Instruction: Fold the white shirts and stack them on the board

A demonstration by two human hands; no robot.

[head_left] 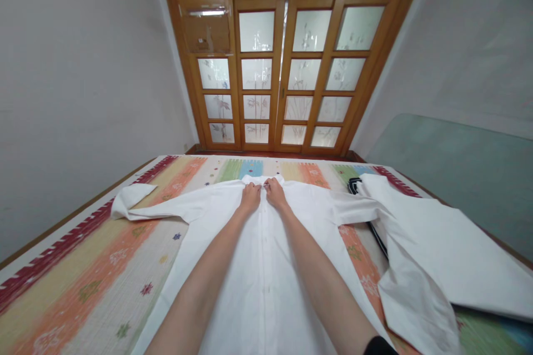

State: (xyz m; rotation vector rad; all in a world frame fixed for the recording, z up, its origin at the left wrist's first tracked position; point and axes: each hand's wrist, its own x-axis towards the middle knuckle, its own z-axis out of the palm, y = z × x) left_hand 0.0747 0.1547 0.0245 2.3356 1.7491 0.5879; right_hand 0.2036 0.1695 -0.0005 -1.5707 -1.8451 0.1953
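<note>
A white button-up shirt [245,288] lies front up and spread out, its collar at the far end. My left hand [251,196] is closed on the placket just below the collar, fingers pinched. Beside it, my right hand [275,193] pinches the other side of the same spot. A small gap separates the hands; the button between them is too small to make out. The left sleeve in view [166,209] reaches out with its cuff end folded over. On the other side, the right sleeve [362,211] bends down toward me.
A folded white garment [453,249] lies at the right, over a dark striped cloth [353,184]. Beneath everything is a striped, patterned bedcover [125,266]. A pale green headboard-like panel [453,161] stands at right. Wooden glazed doors [278,55] close the far end, between white walls.
</note>
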